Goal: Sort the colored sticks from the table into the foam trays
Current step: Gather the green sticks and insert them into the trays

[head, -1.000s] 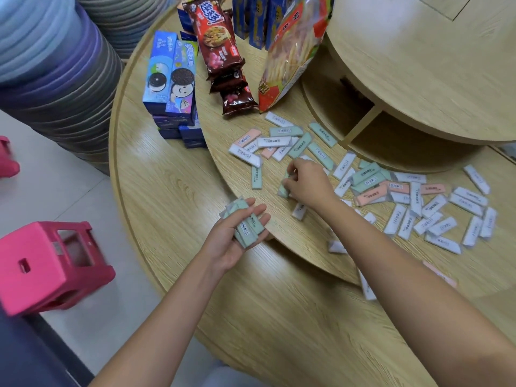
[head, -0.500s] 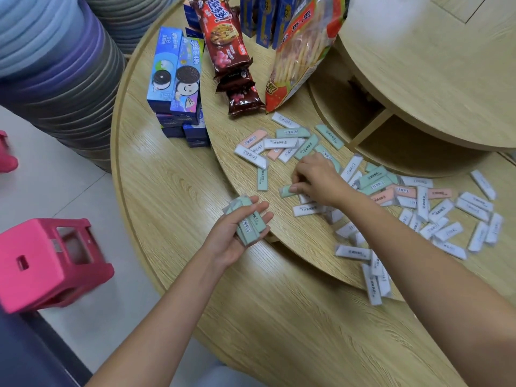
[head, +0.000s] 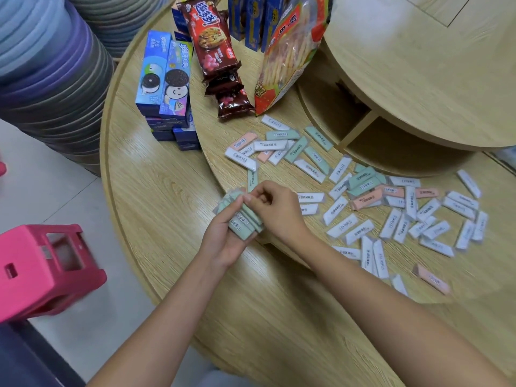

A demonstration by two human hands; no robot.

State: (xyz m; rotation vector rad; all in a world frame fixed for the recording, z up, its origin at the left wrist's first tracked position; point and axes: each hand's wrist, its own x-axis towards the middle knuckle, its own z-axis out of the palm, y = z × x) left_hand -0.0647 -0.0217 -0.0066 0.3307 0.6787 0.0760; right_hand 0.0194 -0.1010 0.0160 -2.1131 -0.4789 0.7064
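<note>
1. Left hand (head: 223, 243) – palm up, at the near edge of the table's (head: 156, 196) raised tier. Its fingers are curled round a bundle (head: 243, 220) of green sticks and grip it.
2. Right hand (head: 277, 209) – fingers curled tight, tips pinching the bundle's far end, touching the left fingers.
3. Loose sticks (head: 391, 222) in white, green and pink lie flat across the raised tier, right and far of the hands. Several overlap.
4. One green stick (head: 252, 178) lies just beyond the hands at the tier's edge.
5. Far side: cookie boxes (head: 164, 79), red packets (head: 212, 43), a snack bag (head: 290, 51).
6. Left, on the floor: a pink stool (head: 42, 270).
</note>
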